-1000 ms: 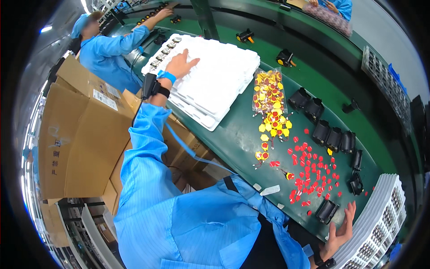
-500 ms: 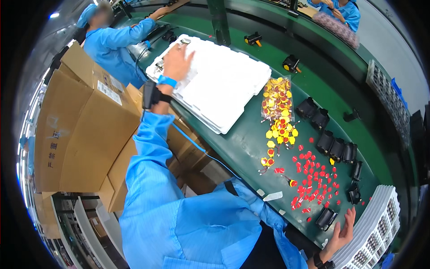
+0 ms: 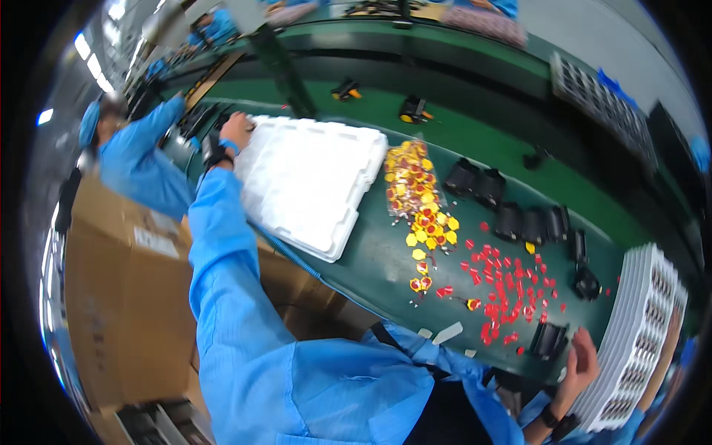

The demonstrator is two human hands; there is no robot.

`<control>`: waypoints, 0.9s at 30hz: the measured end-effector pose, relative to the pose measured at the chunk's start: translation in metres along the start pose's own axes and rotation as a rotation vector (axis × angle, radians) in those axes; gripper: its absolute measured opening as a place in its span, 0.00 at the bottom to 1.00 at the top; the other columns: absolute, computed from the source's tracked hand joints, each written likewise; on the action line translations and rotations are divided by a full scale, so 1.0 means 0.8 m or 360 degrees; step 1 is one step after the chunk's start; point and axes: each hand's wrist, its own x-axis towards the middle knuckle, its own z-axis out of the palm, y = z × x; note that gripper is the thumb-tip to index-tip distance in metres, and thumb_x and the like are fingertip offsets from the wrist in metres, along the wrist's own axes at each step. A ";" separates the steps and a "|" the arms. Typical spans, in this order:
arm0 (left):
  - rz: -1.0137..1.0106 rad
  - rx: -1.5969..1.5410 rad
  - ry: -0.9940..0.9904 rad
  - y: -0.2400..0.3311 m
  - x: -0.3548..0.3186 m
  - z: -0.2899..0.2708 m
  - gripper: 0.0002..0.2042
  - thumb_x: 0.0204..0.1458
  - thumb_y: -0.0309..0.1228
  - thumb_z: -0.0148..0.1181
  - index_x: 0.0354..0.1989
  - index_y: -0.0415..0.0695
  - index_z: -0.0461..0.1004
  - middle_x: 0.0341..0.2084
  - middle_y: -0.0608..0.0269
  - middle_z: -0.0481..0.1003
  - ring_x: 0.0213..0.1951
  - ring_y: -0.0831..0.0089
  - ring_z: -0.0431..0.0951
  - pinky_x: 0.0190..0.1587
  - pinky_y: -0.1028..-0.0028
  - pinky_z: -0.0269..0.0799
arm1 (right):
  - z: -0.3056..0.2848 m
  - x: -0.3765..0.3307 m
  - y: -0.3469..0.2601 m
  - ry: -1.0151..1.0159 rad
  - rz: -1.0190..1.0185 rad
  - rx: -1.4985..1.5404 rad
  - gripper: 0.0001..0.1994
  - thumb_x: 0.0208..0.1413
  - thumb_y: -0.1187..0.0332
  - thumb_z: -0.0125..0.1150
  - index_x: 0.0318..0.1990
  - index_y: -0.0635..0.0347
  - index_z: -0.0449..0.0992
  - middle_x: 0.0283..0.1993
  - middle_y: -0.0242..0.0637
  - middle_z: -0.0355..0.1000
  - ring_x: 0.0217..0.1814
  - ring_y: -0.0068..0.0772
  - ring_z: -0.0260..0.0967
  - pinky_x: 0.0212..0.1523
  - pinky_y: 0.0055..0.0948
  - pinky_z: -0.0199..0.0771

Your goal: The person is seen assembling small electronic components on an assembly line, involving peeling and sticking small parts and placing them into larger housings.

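My left hand (image 3: 236, 131) reaches out to the far left corner of a white plastic tray (image 3: 308, 185). Its fingers look curled around something small and dark, too blurred to name. A watch-like black device and a blue band sit on that wrist. Down at the right, my right hand (image 3: 581, 368) hovers with loosely bent fingers, thumb apart, holding nothing. Just left of it lies a black curved plastic housing (image 3: 549, 340). Many red round stickers (image 3: 508, 285) are scattered left of that housing. Yellow wired discs with red centres (image 3: 430, 226) spill from a clear bag (image 3: 408, 178).
More black housings (image 3: 523, 222) line the bench's far side. A stack of white trays with parts (image 3: 630, 341) stands at the right edge. Cardboard boxes (image 3: 133, 297) stand at left, beside a co-worker in blue (image 3: 141, 159). A blue cord (image 3: 297, 259) runs along the bench edge.
The view has swung left. My left hand has gone from spread over the tray's left part to curled at its far left corner. The right hand's fingers have bent a little more.
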 end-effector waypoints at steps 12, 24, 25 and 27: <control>-0.0250 -0.0888 0.0776 -0.024 0.001 -0.035 0.18 0.49 0.24 0.63 0.51 0.37 0.80 0.45 0.51 0.82 0.44 0.66 0.83 0.48 0.70 0.77 | 0.053 0.031 -0.077 0.0029 -0.0474 0.0028 0.10 0.46 0.83 0.61 0.38 0.72 0.76 0.42 0.49 0.78 0.55 0.53 0.75 0.56 0.41 0.72; 0.0997 -0.1219 0.0407 0.537 -0.250 -0.301 0.11 0.44 0.20 0.64 0.38 0.35 0.77 0.36 0.50 0.78 0.36 0.54 0.79 0.42 0.58 0.77 | 0.115 -0.004 -0.127 -0.0610 -0.0457 0.0401 0.12 0.46 0.80 0.64 0.40 0.76 0.78 0.44 0.53 0.79 0.50 0.49 0.79 0.53 0.41 0.76; 0.1657 -0.1361 0.0540 0.569 -0.261 -0.298 0.12 0.38 0.23 0.65 0.34 0.34 0.77 0.36 0.49 0.78 0.38 0.53 0.79 0.44 0.53 0.78 | 0.122 0.009 -0.137 -0.0837 -0.0436 0.0441 0.23 0.45 0.75 0.71 0.50 0.75 0.76 0.51 0.54 0.77 0.56 0.51 0.76 0.58 0.41 0.74; 0.1791 -0.1681 0.0367 0.639 -0.304 -0.292 0.11 0.37 0.23 0.64 0.32 0.34 0.78 0.36 0.47 0.78 0.42 0.52 0.80 0.52 0.47 0.77 | 0.136 0.022 -0.140 -0.0948 -0.0477 0.0597 0.29 0.43 0.73 0.74 0.54 0.75 0.73 0.55 0.54 0.75 0.58 0.50 0.75 0.60 0.40 0.72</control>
